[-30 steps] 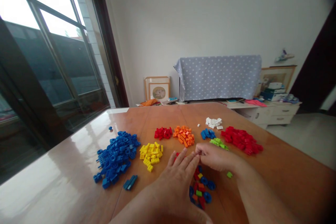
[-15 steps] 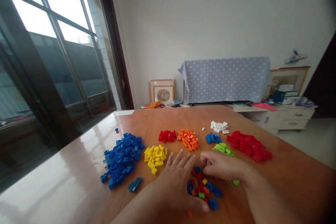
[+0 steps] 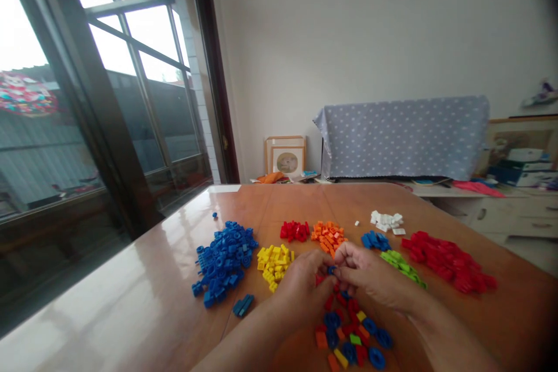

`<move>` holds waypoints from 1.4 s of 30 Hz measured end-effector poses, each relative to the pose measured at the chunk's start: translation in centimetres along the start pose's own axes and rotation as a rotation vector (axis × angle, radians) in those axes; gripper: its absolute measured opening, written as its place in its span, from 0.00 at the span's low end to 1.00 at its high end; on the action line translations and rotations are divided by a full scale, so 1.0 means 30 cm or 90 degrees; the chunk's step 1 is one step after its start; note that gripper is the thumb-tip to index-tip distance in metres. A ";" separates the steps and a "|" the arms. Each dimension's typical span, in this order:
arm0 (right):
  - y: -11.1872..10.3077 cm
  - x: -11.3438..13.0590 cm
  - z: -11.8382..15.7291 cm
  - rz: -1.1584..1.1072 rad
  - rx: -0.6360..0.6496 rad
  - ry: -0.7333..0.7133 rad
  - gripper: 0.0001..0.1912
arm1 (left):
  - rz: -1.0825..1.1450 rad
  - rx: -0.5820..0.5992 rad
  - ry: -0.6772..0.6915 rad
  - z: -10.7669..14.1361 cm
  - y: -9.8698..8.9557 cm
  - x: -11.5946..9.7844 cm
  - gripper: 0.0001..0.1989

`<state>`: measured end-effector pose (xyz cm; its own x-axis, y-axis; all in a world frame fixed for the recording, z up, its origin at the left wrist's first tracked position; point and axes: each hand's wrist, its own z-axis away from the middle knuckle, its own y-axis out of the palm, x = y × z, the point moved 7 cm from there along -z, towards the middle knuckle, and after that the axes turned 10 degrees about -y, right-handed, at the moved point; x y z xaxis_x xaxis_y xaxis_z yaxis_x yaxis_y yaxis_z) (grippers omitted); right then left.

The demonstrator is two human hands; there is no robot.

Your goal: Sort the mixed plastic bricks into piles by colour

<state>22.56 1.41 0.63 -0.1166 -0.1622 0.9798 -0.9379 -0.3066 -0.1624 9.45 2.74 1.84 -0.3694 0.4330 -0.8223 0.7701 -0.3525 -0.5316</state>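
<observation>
My left hand (image 3: 303, 282) and my right hand (image 3: 366, 273) meet over the table, fingers curled in a pinch. Between their fingertips is a small blue toy brick piece (image 3: 331, 270), partly hidden. Below the hands lies a mixed pile of toy bricks: blue round pieces (image 3: 376, 357), an orange brick (image 3: 321, 339), a green brick (image 3: 355, 339) and several red ones. Left of my left hand are yellow bricks (image 3: 274, 261). Orange bricks (image 3: 328, 235) sit just beyond the fingertips, and lime green bricks (image 3: 403, 267) lie beside my right hand.
On the brown table (image 3: 174, 296), a large blue brick pile (image 3: 226, 261) and some dark teal pieces (image 3: 243, 305) lie to the left. Small red bricks (image 3: 294, 231), blue bricks (image 3: 375, 240) and white bricks (image 3: 387, 221) stand farther back. A big red pile (image 3: 449, 261) is at right.
My left hand has lifted off the mixed pile and curled its fingers to meet my right hand. A blue piece now shows between them. The view has turned left.
</observation>
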 end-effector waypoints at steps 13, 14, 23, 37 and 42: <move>-0.162 -0.047 0.020 0.057 -0.205 0.012 0.25 | -0.395 -0.504 -0.253 0.037 -0.559 0.139 0.10; -0.168 -0.053 0.020 0.056 -0.210 0.016 0.24 | -0.428 -0.529 -0.302 0.052 -0.595 0.159 0.11; -0.195 -0.075 0.026 0.083 -0.217 0.033 0.24 | -0.495 -0.559 -0.474 0.075 -0.644 0.299 0.15; -0.113 -0.101 0.036 0.354 0.006 0.077 0.10 | -0.397 -0.354 -0.063 -0.012 -0.401 0.075 0.13; -0.097 -0.134 0.027 0.376 0.033 0.085 0.09 | -0.328 -0.228 0.016 -0.009 -0.281 0.023 0.10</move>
<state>26.04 2.19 -2.93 -0.6552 -0.2009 0.7283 -0.6855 -0.2472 -0.6849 2.84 6.25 5.82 -0.7302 0.4947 -0.4713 0.6248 0.2043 -0.7536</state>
